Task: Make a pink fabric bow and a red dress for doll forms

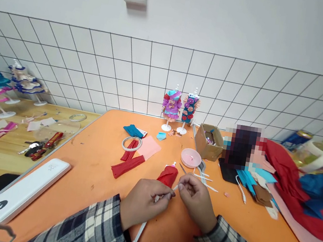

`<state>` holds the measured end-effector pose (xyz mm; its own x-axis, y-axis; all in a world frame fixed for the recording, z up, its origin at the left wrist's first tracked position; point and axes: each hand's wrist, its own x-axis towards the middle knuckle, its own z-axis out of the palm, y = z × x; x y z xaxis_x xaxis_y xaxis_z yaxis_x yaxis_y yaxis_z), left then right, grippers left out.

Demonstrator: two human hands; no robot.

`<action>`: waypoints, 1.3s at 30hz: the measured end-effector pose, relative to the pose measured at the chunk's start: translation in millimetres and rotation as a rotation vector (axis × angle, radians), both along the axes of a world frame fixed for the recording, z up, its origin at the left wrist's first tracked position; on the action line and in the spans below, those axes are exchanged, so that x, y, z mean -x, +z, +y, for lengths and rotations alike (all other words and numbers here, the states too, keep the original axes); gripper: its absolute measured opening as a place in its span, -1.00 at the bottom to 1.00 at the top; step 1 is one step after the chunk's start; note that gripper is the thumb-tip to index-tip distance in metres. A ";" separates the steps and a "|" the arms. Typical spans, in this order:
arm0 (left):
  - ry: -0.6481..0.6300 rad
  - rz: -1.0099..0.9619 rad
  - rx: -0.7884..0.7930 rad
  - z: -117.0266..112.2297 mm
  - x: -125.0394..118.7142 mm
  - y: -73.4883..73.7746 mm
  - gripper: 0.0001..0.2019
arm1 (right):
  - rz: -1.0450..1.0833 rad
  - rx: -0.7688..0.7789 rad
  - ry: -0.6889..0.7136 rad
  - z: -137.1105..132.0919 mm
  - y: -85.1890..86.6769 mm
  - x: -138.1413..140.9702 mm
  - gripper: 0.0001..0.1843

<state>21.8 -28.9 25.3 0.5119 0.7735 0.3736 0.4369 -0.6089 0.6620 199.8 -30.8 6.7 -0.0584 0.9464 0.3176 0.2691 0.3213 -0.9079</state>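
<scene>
Both my hands meet over the orange table (pixel 93 167), pinching a thin white strip (pixel 165 195) between them. My left hand (pixel 144 202) is closed on the strip, which trails down toward my plaid sleeve. My right hand (pixel 196 200) pinches its other end by the fingertips. Just beyond the fingers stands a small mannequin in a red dress (pixel 168 175). Scissors (pixel 201 170) and white strips lie to the right of it.
Red crepe strips (pixel 126 164), a pink sheet (pixel 148 147), a tape ring (pixel 131 143), a pink lid (pixel 191 157), a cardboard box (pixel 209 141) and two dressed mannequins (pixel 179 107) stand farther back. Piled coloured paper (pixel 298 187) fills the right. A white device (pixel 24 191) lies left.
</scene>
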 end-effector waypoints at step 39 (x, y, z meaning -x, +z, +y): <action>0.038 0.008 -0.143 -8.0 0.8 -2.1 -0.76 | -0.923 -0.310 -0.529 122.0 75.5 -122.9 -0.60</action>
<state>21.0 -36.9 23.2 0.4869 0.7316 0.4771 0.4664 -0.6796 0.5662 322.7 91.2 82.2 -0.0070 0.8087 0.5881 0.9715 0.1448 -0.1877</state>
